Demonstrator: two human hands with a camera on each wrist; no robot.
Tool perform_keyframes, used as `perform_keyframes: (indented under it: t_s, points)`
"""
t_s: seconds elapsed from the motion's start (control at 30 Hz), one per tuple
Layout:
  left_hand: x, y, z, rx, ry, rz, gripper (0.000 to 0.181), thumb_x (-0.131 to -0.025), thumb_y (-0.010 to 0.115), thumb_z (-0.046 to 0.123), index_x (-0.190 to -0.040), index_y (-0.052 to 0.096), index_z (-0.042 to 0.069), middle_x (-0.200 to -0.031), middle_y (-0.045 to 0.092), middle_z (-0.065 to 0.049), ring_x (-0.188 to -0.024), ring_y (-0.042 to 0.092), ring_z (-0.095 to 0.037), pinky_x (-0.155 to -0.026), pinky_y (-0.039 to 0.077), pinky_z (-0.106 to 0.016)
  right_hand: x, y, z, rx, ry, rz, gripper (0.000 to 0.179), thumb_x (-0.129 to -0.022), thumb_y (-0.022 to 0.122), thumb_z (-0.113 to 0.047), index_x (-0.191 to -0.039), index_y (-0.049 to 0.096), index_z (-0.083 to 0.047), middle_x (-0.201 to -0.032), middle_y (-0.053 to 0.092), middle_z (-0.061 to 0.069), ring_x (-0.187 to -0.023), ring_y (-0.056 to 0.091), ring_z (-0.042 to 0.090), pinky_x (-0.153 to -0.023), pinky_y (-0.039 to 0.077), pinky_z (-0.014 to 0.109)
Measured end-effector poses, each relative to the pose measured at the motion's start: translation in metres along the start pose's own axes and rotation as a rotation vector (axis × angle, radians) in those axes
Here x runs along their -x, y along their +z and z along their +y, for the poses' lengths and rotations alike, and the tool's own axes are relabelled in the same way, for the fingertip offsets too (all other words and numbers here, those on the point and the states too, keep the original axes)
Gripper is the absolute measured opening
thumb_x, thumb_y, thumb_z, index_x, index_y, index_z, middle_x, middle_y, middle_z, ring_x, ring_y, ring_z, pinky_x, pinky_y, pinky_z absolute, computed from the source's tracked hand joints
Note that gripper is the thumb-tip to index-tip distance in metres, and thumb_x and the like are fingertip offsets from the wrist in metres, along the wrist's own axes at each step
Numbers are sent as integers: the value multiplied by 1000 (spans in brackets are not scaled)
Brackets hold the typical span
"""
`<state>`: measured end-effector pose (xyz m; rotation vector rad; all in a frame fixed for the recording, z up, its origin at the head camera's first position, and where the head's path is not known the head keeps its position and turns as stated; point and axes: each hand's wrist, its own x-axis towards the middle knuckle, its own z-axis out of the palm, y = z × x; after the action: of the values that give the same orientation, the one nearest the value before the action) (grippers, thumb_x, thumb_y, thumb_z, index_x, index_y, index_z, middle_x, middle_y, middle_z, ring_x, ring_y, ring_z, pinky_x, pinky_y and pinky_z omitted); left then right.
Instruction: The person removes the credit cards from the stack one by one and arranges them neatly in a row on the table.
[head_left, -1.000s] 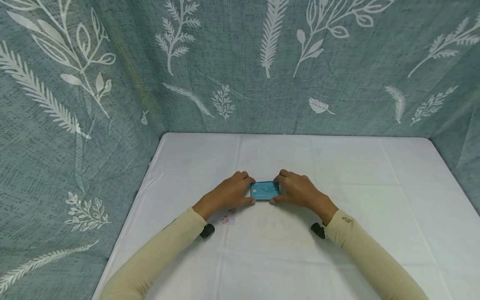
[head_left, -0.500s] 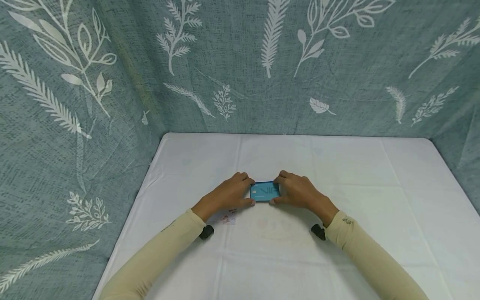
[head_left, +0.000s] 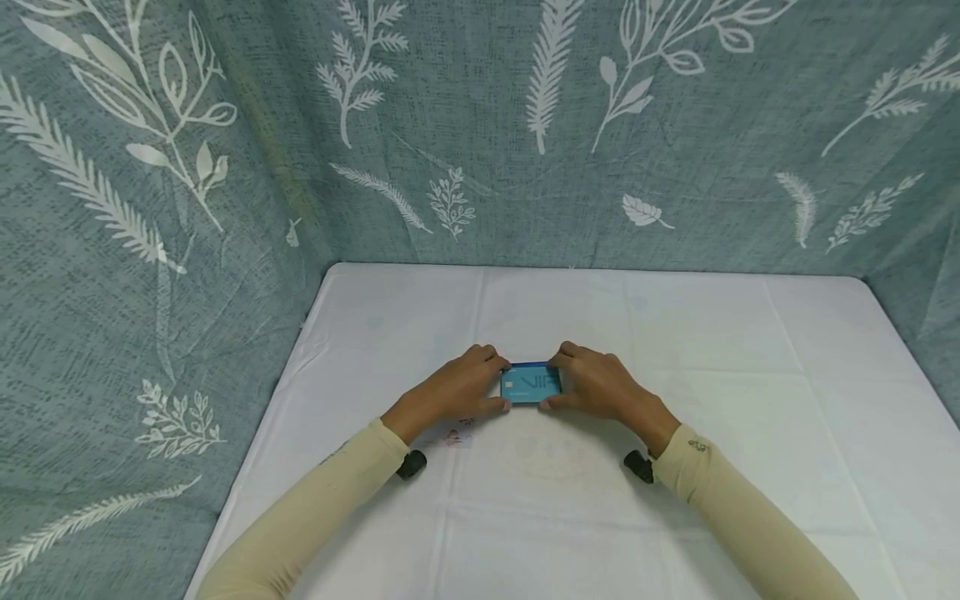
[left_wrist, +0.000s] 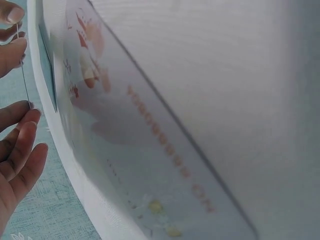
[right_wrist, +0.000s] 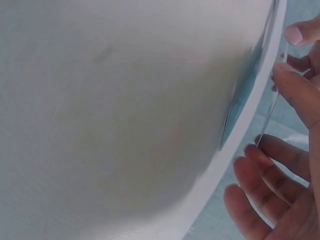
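Note:
A teal card with "VIP" lettering (head_left: 530,386) is held between my two hands in the head view. My left hand (head_left: 468,383) pinches its left end, with the thumb at the near corner and the fingers at the far one. At the opposite end my right hand (head_left: 596,383) pinches the card in the same way. Seen edge-on in the right wrist view, the held card (right_wrist: 270,115) stands above the white cloth. Below it a second teal card (right_wrist: 242,97) lies on the cloth. A dark blue strip (head_left: 530,364) shows along the held card's far edge.
A pale printed card (head_left: 453,437) lies beside the left wrist; its orange digits show large in the left wrist view. The table (head_left: 712,333) wears a white cloth. Leaf-patterned curtains (head_left: 495,167) stand behind and at the sides. Dark wrist-worn pieces (head_left: 638,467) hang by both sleeves.
The dark blue strip along the far edge of the VIP card has become wider. Both hands keep their pinch and stay almost in place.

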<state>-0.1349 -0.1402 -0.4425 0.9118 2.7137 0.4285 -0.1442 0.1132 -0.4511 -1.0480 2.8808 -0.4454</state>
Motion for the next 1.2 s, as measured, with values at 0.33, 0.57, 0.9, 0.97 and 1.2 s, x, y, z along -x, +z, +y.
perform_keyframes:
  t_s: [0.33,0.57,0.9,0.97,1.2]
  points:
    - [5,-2,2,12,-4,3,61,-92,72,41,-138,56,4,-130,56,-12,-117,54,-25,-99,49,-40,2,-2,-3,11,-30,41,63,-75,85,-52,-117,72,-7,-110,67,7,-89,68,17,-62,54,31]
    - [6,-3,4,4,-3,12,60,-92,73,40,-137,57,3,-129,57,-12,-116,54,-24,-99,49,-39,1,-2,-4,8,-34,48,62,-75,85,-52,-116,72,-7,-108,67,7,-88,68,17,-63,54,31]
    - [10,-3,5,3,-6,7,60,-92,73,41,-137,57,3,-129,57,-12,-115,54,-24,-97,50,-39,3,-3,-7,3,-38,39,61,-76,84,-52,-116,72,-8,-106,66,5,-84,65,14,-61,53,29]
    - [10,-3,5,3,-9,5,60,-92,73,41,-136,58,4,-128,57,-11,-115,54,-23,-97,50,-38,4,-3,-7,6,-39,41,60,-76,84,-51,-116,72,-8,-104,66,4,-82,64,12,-60,52,28]
    - [11,-2,4,4,-23,1,61,-91,73,44,-136,58,5,-128,57,-10,-119,53,-23,-99,49,-38,5,-2,-9,8,-36,40,59,-75,85,-51,-115,72,-9,-103,64,3,-81,62,11,-60,51,28]
